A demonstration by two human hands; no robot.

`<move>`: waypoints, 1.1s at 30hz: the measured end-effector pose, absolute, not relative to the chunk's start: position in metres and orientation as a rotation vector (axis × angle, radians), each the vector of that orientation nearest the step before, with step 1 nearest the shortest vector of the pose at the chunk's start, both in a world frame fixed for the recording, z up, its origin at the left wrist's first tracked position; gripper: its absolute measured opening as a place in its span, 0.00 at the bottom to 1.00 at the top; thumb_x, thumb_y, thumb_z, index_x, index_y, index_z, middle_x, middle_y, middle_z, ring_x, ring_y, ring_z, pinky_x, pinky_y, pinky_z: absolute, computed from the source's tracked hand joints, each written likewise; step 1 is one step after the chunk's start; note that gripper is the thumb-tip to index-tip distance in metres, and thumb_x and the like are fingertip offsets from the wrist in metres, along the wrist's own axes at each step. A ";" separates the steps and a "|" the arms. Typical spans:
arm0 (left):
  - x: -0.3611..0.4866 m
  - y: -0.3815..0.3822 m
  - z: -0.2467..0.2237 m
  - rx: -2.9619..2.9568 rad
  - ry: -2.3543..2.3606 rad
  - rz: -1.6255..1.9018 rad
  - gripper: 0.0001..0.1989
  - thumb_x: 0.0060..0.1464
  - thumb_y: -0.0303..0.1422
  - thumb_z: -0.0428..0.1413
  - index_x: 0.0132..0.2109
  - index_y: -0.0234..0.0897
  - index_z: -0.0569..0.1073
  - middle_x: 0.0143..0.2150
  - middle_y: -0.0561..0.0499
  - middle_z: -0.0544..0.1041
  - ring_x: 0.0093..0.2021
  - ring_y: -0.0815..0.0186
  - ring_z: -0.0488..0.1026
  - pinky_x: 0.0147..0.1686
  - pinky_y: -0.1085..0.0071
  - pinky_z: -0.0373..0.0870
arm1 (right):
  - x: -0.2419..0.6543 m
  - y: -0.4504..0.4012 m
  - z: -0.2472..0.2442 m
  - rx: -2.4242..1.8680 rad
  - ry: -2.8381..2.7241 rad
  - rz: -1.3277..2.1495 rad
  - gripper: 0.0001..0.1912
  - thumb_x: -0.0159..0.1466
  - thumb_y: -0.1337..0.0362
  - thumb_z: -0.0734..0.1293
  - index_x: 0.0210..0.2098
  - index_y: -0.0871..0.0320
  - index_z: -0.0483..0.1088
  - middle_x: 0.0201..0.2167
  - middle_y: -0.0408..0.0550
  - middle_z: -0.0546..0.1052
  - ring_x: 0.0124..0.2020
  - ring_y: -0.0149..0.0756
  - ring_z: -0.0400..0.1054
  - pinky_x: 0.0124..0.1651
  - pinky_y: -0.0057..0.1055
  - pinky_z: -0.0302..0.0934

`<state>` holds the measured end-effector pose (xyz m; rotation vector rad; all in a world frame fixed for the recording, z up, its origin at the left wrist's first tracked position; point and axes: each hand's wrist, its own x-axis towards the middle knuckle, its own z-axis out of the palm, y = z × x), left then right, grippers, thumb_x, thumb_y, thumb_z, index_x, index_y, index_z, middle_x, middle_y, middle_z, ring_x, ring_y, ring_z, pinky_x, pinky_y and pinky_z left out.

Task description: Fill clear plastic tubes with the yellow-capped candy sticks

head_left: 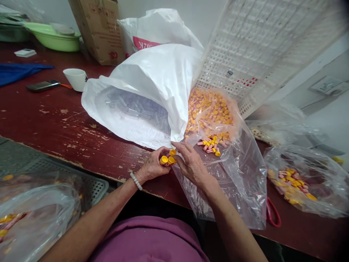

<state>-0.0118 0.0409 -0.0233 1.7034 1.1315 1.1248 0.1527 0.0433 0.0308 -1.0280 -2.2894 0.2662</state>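
Note:
My left hand (153,165), with a beaded bracelet at its wrist, is closed round several small yellow-capped tubes (164,160). Their round yellow ends face up toward me. My right hand (189,162) is beside them, thumb and forefinger apart close to the yellow caps; whether the fingertips touch is hard to see. Just beyond both hands lies a white sack (122,133), its mouth open toward the left, with clear plastic tubes (136,109) inside. To the right, a clear plastic bag (231,185) bears a loose group of pink-and-yellow tubes (209,145) in front of a large heap (211,109).
A white plastic crate (231,47) leans behind the heap. Another clear bag (321,182) with capped tubes and a red-handled tool (273,213) are at right. A white cup (75,79), phone (43,86) and green basin (54,40) stand left. A bagged crate (92,189) sits below the table edge.

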 end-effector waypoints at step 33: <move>-0.009 0.042 -0.031 1.572 1.046 1.154 0.19 0.34 0.24 0.57 0.40 0.33 0.68 0.34 0.52 0.75 0.32 0.67 0.72 0.33 0.73 0.69 | 0.260 0.068 -0.001 -1.703 -1.663 0.188 0.19 0.63 0.53 0.58 0.41 0.62 0.70 0.35 0.54 0.75 0.35 0.40 0.68 0.38 0.37 0.62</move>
